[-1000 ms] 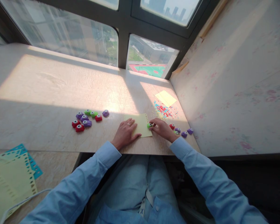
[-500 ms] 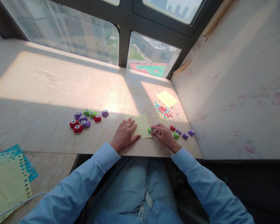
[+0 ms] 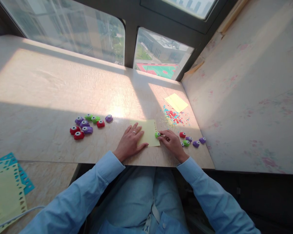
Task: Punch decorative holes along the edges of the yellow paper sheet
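Note:
A yellow paper sheet with a punched right edge lies on the beige counter in front of me. My left hand rests flat on the sheet's left part, fingers spread, a ring on one finger. At the sheet's right edge, my right hand grips a small green paper punch. Several small punches in red, purple and green lie just right of my right hand.
A cluster of red, purple and green punches sits left of the sheet. Coloured paper confetti and a yellow square of paper lie further back. Punched yellow and blue sheets lie at lower left. A wall rises at right, windows behind.
My right hand with the green punch has slid slightly toward me along the sheet's right edge. My left hand stays on the paper. The view has tilted down a little.

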Tool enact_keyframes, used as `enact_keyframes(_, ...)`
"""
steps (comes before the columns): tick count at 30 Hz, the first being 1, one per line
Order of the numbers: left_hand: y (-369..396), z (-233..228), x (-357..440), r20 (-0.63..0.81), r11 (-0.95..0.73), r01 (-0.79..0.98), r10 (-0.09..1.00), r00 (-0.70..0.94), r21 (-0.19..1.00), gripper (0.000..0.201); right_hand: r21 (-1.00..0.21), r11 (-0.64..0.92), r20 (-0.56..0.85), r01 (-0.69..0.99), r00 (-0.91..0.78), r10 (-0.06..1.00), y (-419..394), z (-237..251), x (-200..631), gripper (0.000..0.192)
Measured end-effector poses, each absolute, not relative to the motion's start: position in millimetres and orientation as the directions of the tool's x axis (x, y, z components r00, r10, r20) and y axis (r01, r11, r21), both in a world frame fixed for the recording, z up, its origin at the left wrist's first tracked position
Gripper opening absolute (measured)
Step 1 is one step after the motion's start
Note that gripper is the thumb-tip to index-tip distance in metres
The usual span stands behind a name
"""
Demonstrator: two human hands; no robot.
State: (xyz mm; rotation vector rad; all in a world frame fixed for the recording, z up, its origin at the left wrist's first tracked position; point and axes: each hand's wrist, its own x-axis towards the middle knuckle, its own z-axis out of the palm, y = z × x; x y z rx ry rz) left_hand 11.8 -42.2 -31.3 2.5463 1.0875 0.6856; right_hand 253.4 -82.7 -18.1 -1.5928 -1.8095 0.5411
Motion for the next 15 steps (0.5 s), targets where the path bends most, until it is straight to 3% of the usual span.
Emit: enact_keyframes(15, -42.7, -29.8, 11.8, 0.301, -0.67, 0.604, 0.739, 0.604, 0.432, 0.049, -0.706, 0.118, 0.177, 0.698, 0.014, 0.984, -90.3, -13.0, 247.8, 0.023)
